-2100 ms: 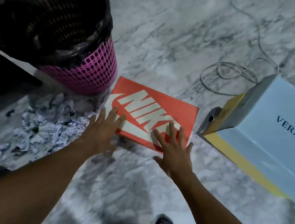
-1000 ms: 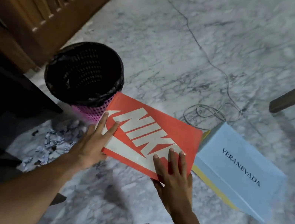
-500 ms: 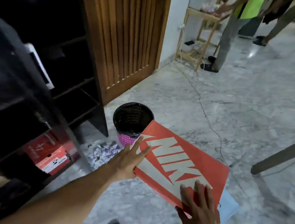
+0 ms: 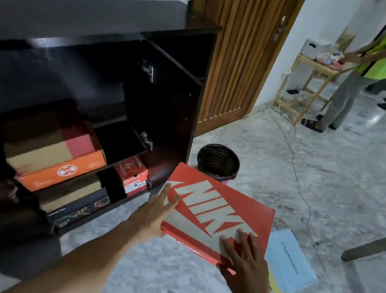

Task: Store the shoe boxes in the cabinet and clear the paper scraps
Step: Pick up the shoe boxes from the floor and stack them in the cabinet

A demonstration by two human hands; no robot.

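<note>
Orange shoe box [image 4: 217, 209], lid up and tilted, held in the air over the floor just in front of the open black cabinet [image 4: 101, 16], its far left corner close to the bottom shelf. I have my left hand [image 4: 154, 212] against the box's left edge, fingers [image 4: 170, 199] straight and pressed together. My right hand [image 4: 245, 262] lies on the near right corner of the lid with its fingers spread. Both thumbs are out of sight, so I cannot tell whether they hook under the box.

The box hides the floor beneath it and the lower part of the black-lined wastebasket [image 4: 217, 162] behind it. A pale blue box [image 4: 291, 262] lies on the floor to the right, partly covered by my right hand, its lettering too blurred to read.

Inside the cabinet, a tan and red box [image 4: 53, 148] sits on an orange box [image 4: 62, 170] on the middle shelf. Below them are a dark patterned box [image 4: 76, 211] and a small red and white box [image 4: 133, 177]. The left of the cabinet is lost in shadow.

The floor [image 4: 332, 195] is grey-veined marble, with a thin cable [image 4: 295, 168] trailing across it. A slatted wooden door [image 4: 238, 51] stands beside the cabinet. Farther back, a person in a lime-green top [image 4: 369, 61], cut off by the frame, reaches toward a small wooden stand [image 4: 308, 89].
</note>
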